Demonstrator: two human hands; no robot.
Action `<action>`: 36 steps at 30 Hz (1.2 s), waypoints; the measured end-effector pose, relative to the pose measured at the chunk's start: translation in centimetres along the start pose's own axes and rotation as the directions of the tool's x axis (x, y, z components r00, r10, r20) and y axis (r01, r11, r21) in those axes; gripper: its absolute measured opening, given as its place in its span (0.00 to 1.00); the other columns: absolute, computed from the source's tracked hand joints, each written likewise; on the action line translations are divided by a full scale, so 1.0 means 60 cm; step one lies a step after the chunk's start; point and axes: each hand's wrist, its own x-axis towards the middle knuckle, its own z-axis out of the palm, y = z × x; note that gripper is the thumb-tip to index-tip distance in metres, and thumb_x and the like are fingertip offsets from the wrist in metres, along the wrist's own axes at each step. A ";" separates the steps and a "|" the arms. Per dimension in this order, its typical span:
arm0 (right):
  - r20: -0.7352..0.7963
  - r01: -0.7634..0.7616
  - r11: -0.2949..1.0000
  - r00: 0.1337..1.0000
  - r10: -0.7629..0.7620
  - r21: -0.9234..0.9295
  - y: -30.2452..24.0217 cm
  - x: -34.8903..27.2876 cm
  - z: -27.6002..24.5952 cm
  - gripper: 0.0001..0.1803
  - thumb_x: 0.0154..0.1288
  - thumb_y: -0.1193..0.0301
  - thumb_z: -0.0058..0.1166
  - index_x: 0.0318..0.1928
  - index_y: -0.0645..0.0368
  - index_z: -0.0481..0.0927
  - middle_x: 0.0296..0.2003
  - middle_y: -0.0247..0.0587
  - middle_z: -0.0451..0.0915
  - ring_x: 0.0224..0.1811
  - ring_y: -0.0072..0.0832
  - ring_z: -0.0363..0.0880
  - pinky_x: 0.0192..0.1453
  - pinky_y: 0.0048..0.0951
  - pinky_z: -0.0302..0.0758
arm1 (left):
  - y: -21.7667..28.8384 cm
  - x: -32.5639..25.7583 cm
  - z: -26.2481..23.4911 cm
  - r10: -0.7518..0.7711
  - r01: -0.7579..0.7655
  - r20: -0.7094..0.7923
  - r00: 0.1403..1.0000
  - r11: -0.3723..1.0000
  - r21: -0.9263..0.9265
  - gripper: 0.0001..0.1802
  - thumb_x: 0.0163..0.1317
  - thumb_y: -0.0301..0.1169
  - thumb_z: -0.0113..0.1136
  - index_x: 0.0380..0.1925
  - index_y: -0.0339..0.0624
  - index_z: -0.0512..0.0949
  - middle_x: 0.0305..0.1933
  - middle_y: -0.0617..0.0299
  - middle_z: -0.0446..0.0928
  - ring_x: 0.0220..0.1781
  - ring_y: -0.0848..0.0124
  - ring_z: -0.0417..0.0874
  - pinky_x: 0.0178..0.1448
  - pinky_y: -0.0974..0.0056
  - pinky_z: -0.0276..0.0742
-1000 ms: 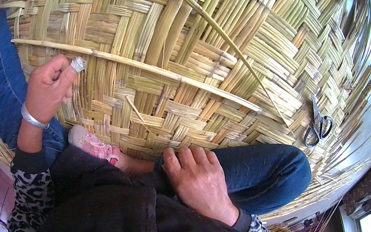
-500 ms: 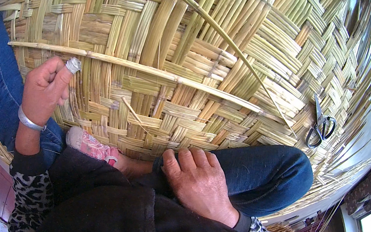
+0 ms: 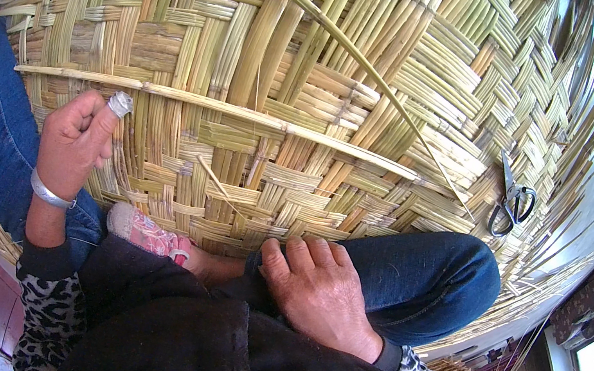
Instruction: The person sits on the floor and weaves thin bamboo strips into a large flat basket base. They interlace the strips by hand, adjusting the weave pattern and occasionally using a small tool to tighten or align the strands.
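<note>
While the big woven mat of flat yellow-green reed strips (image 3: 313,93) fills nearly the whole view, its near edge sits right over the person's lap, so that's where the work is. Starting on the left: the left hand (image 3: 74,142) is curled into a loose fist against the mat's left part, with a silvery cap on a fingertip (image 3: 120,103) and a plain silver bangle (image 3: 49,193) on the wrist. It's bunched up just below the left end of a long pale split cane (image 3: 215,107) that runs almost level across the weave, left to right, dipping a bit toward the right; can't really tell if the fingers are pinching a strip or just pressed to the mat. A second thin green reed stalk (image 3: 339,38) lies loose on top, slanting from upper left down to lower right. The weave itself is a checker of bundled strips, some greener, some straw-coloured, with loose ends fanning out at the right rim. Below the middle there's a pink patterned slipper (image 3: 142,230) poking out under the mat edge, between blue denim legs (image 3: 424,275). The right hand (image 3: 318,289) lies flat, fingers together, tips touching the mat's near edge. Further right, a pair of dark-handled scissors (image 3: 511,199) rests on the mat, blades pointing up and away.
</note>
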 end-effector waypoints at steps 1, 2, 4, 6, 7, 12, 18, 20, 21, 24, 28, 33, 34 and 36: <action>-0.004 0.006 1.000 1.000 -0.006 -0.015 0.000 0.000 0.000 0.17 0.67 0.65 0.62 0.54 0.56 0.81 0.43 0.38 0.81 0.46 0.35 0.81 0.48 0.36 0.77 | 0.000 0.000 0.000 0.024 -0.024 -0.001 1.000 1.000 0.007 0.16 0.79 0.33 0.61 0.27 0.44 0.75 0.19 0.71 0.73 0.18 0.86 0.70 0.21 0.75 0.62; -0.004 0.008 1.000 1.000 -0.009 -0.017 0.000 0.000 0.000 0.18 0.67 0.65 0.62 0.54 0.56 0.81 0.43 0.38 0.81 0.46 0.35 0.81 0.48 0.36 0.77 | 0.000 0.000 0.001 0.030 -0.030 -0.001 1.000 1.000 0.006 0.16 0.79 0.33 0.61 0.27 0.44 0.75 0.19 0.71 0.74 0.18 0.86 0.70 0.21 0.75 0.62; -0.006 0.011 1.000 1.000 -0.011 -0.018 0.001 0.000 0.001 0.18 0.66 0.65 0.62 0.54 0.56 0.81 0.43 0.38 0.81 0.46 0.35 0.81 0.48 0.36 0.77 | 0.000 0.000 0.001 0.039 -0.039 -0.002 0.999 0.999 0.006 0.17 0.79 0.33 0.61 0.27 0.44 0.75 0.19 0.71 0.74 0.18 0.86 0.70 0.21 0.75 0.62; -0.003 0.005 1.000 1.000 -0.005 -0.009 0.001 0.000 0.001 0.18 0.66 0.65 0.62 0.54 0.56 0.81 0.43 0.37 0.81 0.46 0.35 0.81 0.48 0.36 0.77 | 0.001 0.000 0.001 0.020 -0.020 -0.001 1.000 1.000 -0.003 0.17 0.79 0.33 0.61 0.27 0.44 0.75 0.18 0.71 0.74 0.18 0.86 0.70 0.21 0.75 0.62; -0.012 0.008 1.000 1.000 -0.009 -0.016 0.000 0.000 0.001 0.18 0.66 0.65 0.61 0.54 0.56 0.81 0.43 0.37 0.81 0.46 0.35 0.81 0.48 0.36 0.77 | 0.001 0.000 0.001 0.046 -0.046 -0.004 0.999 0.999 0.011 0.17 0.79 0.33 0.61 0.27 0.44 0.75 0.18 0.71 0.74 0.18 0.86 0.70 0.21 0.75 0.62; 0.005 -0.006 1.000 1.000 0.006 0.003 -0.002 0.000 -0.001 0.18 0.66 0.66 0.61 0.54 0.56 0.81 0.42 0.37 0.81 0.46 0.35 0.81 0.47 0.36 0.77 | 0.001 0.001 0.001 0.029 -0.029 0.003 1.000 1.000 -0.001 0.17 0.79 0.34 0.62 0.27 0.44 0.74 0.18 0.71 0.73 0.18 0.86 0.70 0.21 0.75 0.62; -0.015 0.000 1.000 1.000 0.000 0.010 -0.001 0.000 -0.001 0.18 0.66 0.66 0.61 0.54 0.56 0.81 0.42 0.37 0.81 0.46 0.35 0.81 0.47 0.36 0.77 | -0.001 0.002 0.001 0.026 -0.026 0.008 1.000 0.999 0.041 0.17 0.80 0.38 0.60 0.28 0.45 0.75 0.19 0.72 0.73 0.17 0.86 0.69 0.20 0.75 0.61; -0.009 0.000 1.000 1.000 0.000 -0.002 -0.001 0.000 -0.001 0.18 0.66 0.66 0.61 0.55 0.56 0.81 0.43 0.37 0.81 0.46 0.35 0.81 0.48 0.36 0.77 | -0.001 0.001 0.001 0.047 -0.047 0.007 0.999 0.999 0.020 0.17 0.79 0.35 0.61 0.28 0.44 0.75 0.19 0.71 0.73 0.18 0.86 0.70 0.20 0.75 0.63; -0.006 -0.001 1.000 1.000 0.001 -0.002 -0.002 -0.001 -0.001 0.18 0.66 0.66 0.61 0.55 0.56 0.81 0.43 0.37 0.81 0.46 0.35 0.81 0.48 0.36 0.77 | 0.000 0.000 0.000 0.035 -0.035 0.006 0.999 0.999 0.011 0.17 0.79 0.33 0.61 0.27 0.43 0.74 0.19 0.71 0.73 0.18 0.86 0.71 0.21 0.75 0.64; 0.002 -0.010 1.000 1.000 0.010 0.019 -0.001 0.000 0.000 0.18 0.66 0.66 0.61 0.55 0.56 0.81 0.43 0.38 0.81 0.46 0.35 0.81 0.48 0.36 0.77 | 0.000 0.001 0.001 0.003 -0.003 0.008 1.000 1.000 -0.012 0.16 0.79 0.32 0.61 0.28 0.43 0.74 0.20 0.71 0.74 0.19 0.86 0.71 0.21 0.75 0.64; -0.009 -0.003 1.000 1.000 0.003 -0.002 0.000 0.000 0.001 0.18 0.66 0.66 0.61 0.55 0.56 0.81 0.44 0.38 0.82 0.46 0.35 0.81 0.48 0.36 0.77 | 0.001 0.000 0.000 0.035 -0.035 0.011 0.999 0.999 0.004 0.15 0.79 0.31 0.60 0.28 0.43 0.74 0.20 0.71 0.74 0.19 0.86 0.71 0.21 0.75 0.65; 0.006 -0.007 1.000 1.000 0.007 0.016 0.001 0.000 -0.002 0.18 0.66 0.66 0.60 0.55 0.56 0.80 0.45 0.39 0.82 0.47 0.35 0.81 0.49 0.36 0.77 | 0.000 0.001 -0.002 0.042 -0.042 0.021 0.999 0.999 0.023 0.15 0.79 0.31 0.60 0.29 0.43 0.74 0.20 0.71 0.74 0.19 0.86 0.71 0.21 0.75 0.65; 0.009 -0.004 1.000 1.000 0.004 0.001 0.001 0.000 -0.003 0.19 0.66 0.66 0.59 0.56 0.56 0.80 0.45 0.39 0.81 0.47 0.35 0.81 0.49 0.36 0.77 | 0.000 0.001 -0.002 0.037 -0.037 0.020 0.999 0.999 0.016 0.15 0.79 0.31 0.60 0.29 0.43 0.75 0.20 0.71 0.74 0.19 0.86 0.71 0.21 0.75 0.64; 0.022 -0.006 1.000 1.000 0.006 -0.006 0.001 0.000 -0.004 0.19 0.66 0.67 0.59 0.56 0.56 0.80 0.45 0.39 0.81 0.48 0.35 0.81 0.50 0.36 0.78 | -0.003 0.001 -0.002 0.028 -0.028 0.018 0.999 1.000 0.002 0.15 0.79 0.31 0.60 0.29 0.43 0.75 0.20 0.71 0.74 0.19 0.86 0.71 0.21 0.75 0.64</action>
